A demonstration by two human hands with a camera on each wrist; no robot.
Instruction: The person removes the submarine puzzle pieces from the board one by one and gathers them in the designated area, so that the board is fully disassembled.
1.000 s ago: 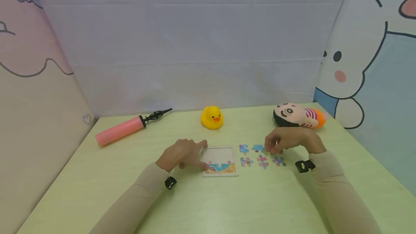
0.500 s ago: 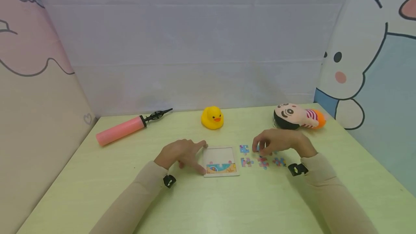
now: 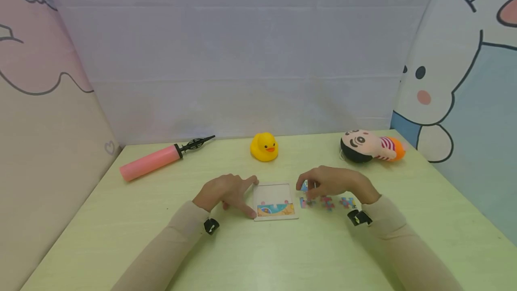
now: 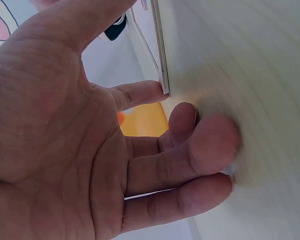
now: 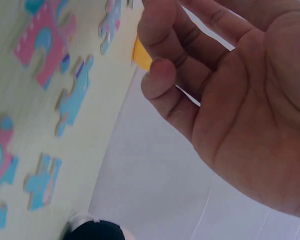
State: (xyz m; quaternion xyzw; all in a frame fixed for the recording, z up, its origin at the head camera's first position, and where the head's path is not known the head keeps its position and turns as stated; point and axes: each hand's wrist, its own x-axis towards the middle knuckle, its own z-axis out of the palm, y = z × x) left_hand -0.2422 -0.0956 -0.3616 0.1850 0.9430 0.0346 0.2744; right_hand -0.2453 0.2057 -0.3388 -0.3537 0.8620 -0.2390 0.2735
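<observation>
Left hand (image 3: 226,194): rests on the counter (image 3: 258,255) at the 9 o'clock edge of the puzzle tray (image 3: 275,200); fingers extended and relaxed, fingertips (image 4: 155,92) touching the tray edge; nothing gripped. The tray lies flat near the counter centre; its lower row carries fitted pieces, the upper area is bare.

Right hand (image 3: 333,182): hovers at 3 o'clock of the tray, above the loose puzzle pieces (image 3: 327,202); fingers curled inward, thumb and forefinger drawn close at a blue piece (image 3: 304,186); whether that piece is actually pinched cannot be told from these views. In the right wrist view the loose pieces (image 5: 45,42) lie flat and apart from one another on the counter.

Surroundings: yellow rubber duck (image 3: 264,147) at 12 o'clock of the tray; pink air pump (image 3: 155,160) at 10 o'clock; plush doll (image 3: 370,146) lying on its side at 2 o'clock; all three well apart from both hands.
</observation>
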